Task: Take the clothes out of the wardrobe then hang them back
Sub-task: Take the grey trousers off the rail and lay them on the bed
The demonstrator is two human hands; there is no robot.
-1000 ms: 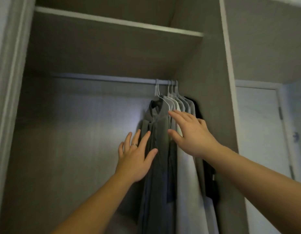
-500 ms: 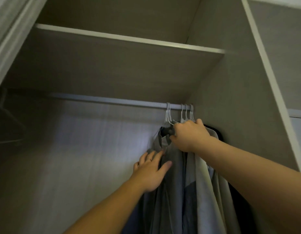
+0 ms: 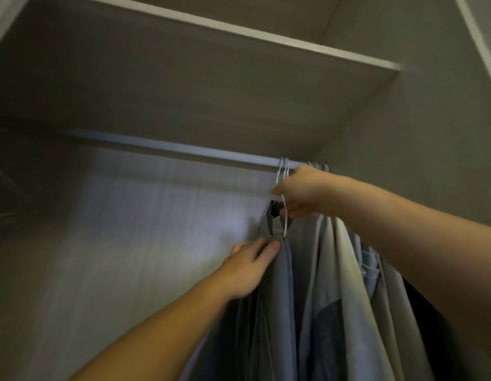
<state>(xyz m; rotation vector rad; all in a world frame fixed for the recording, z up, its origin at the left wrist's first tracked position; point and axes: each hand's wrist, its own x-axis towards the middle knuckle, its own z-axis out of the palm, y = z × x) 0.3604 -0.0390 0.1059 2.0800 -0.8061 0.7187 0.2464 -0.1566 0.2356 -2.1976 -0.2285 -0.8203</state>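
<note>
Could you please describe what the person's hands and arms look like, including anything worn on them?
The left hand and right hand are ungloved, and both arms are bare with no sleeve in view. No watch or bracelet shows. The picture is too blurred to tell a ring.

Right hand (image 3: 299, 192): gripped a hanger (image 3: 285, 218) just under the rail (image 3: 184, 149).
Left hand (image 3: 250, 266): lower beneath the rail, pinched the grey shirt (image 3: 277, 303).
</note>
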